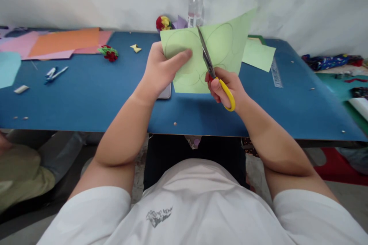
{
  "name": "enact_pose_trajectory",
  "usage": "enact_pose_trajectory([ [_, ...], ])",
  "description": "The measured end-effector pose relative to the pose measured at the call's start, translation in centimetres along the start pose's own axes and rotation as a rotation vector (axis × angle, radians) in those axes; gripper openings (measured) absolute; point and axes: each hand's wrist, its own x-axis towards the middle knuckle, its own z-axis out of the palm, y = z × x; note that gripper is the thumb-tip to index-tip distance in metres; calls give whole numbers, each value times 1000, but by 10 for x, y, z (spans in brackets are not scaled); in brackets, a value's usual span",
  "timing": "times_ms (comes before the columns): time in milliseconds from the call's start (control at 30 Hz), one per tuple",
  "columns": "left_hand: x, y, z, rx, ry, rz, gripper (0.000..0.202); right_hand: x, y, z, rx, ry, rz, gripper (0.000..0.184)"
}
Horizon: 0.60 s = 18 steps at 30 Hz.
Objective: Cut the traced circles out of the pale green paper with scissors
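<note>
Table (115, 95) blue; green sheet (185, 78) raised above it, loops (221, 42) drawn, cutting apparently left to do. Left hand (162, 65) clasps sheet's left side, thumb in front, fingers hidden behind. Right hand (236, 87) grips scissors (209, 62), blades across sheet; whether biting paper, cannot tell. Phone (165, 93), probably, mostly hidden.

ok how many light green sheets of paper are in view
2 visible: a held sheet in the left hand, and a loose sheet on the blue table at right, by the ruler. More may be hidden behind the held sheet or stacked.
</note>
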Motion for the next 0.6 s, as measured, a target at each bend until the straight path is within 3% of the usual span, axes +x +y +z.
enact_pose_trajectory([
  [200,-3,11,1,0,1,-64,18,3,5,-1,-1,0,-9,85],
  [433,-2,-2,-2,1,-3,-62,25,2,5,0,21,16,-5,83],
  [600,-3,2,-2,9,-37,-49,27,-1,-1,0,78,-6,31,81],
])
